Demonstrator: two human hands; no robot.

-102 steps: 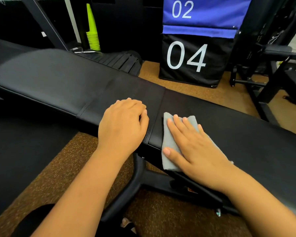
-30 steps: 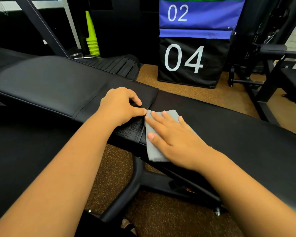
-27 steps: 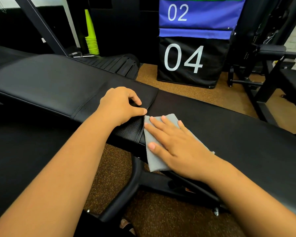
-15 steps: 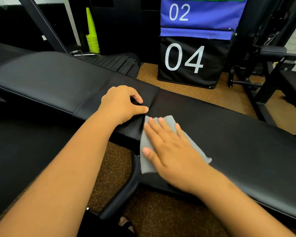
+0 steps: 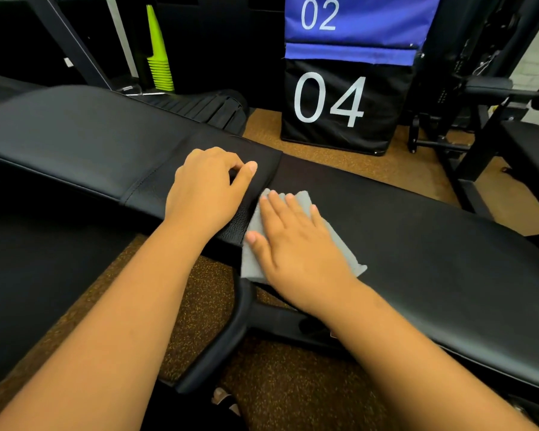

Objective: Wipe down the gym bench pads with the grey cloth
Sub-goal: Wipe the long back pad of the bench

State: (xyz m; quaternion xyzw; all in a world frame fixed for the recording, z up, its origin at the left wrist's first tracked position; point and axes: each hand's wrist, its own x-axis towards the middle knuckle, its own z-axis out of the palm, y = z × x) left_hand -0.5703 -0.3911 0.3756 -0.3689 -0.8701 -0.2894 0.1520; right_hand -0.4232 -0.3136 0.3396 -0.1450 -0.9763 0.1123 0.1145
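my right hand (image 5: 296, 244) is flat on the grey cloth (image 5: 302, 200), fingers straight, pressing it onto the right bench pad (image 5: 417, 244) right at the seam where the two pads meet. the cloth's near end hangs a bit over the front edge of the surface. my left hand (image 5: 206, 194) sits on the left bench pad (image 5: 75, 135) just beside the seam, fingers curled with the thumb out. it looks like i'm pinching or tugging the pad's end there, but i honestly can't tell for sure.

what's changed: a few seconds back the left hand was just resting flat-ish on the pad and the cloth sat a little further from the gap. over the last second the cloth slid toward me along the seam and is now going back up it, so i'm basically scrubbing that gap back and forth.

so i'd say the seam is getting done, but the long stretches of both pads still need a pass. stacked green cones (image 5: 159, 60) and a numbered black and blue bag (image 5: 349, 98) sit behind.
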